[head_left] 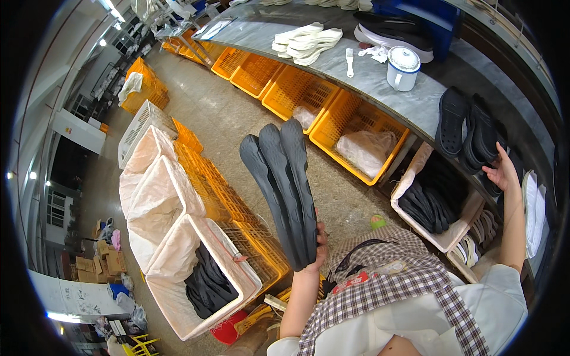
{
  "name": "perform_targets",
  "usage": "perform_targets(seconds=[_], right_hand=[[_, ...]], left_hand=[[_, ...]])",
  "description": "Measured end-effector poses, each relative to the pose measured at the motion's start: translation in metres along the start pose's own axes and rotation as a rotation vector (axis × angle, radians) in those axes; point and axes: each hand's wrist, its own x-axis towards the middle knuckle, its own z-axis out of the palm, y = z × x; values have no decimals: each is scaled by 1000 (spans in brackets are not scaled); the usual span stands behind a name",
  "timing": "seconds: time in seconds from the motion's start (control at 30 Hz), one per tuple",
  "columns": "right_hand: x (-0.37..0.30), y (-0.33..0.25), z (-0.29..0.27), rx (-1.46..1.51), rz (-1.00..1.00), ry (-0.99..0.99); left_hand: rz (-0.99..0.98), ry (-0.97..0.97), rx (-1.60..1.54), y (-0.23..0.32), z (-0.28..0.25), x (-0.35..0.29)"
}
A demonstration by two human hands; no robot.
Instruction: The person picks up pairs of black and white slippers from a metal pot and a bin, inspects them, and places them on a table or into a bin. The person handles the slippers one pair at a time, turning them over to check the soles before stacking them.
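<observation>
My left hand (321, 248) is closed around the lower ends of three black shoe soles (284, 193), held together upright over the aisle between bins and bench. Their long ridged sidewalls face up. On the right, my right hand (504, 171) reaches to the bench edge with fingers apart, the fingertips at the rim of a black sole (482, 133). Beside it lies another black sole (452, 121) with small round holes. More dark pieces sit partly hidden behind that hand. A lined bin (396, 204) of black soles stands below the bench.
The grey bench (380, 89) carries a white enamel mug (402, 74), a white brush (350, 63), cream soles (307, 43) and a black-and-white sole stack. Orange crates (356, 139) stand beneath it. To the left, a cloth-lined bin (169, 279) holds black soles. White soles (533, 210) lie far right.
</observation>
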Motion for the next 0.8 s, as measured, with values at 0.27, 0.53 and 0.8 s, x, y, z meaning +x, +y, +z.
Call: perform_targets(seconds=[0.27,0.53,0.8], right_hand=[[-10,-10,19,-26,118,-125],[20,2,16,176,183,33],[-16,-10,8,207,88,-114]], left_hand=[[-8,-56,84,-8,4,3],[358,234,311,1,-12,-1],[348,426,566,12,-22,-25]])
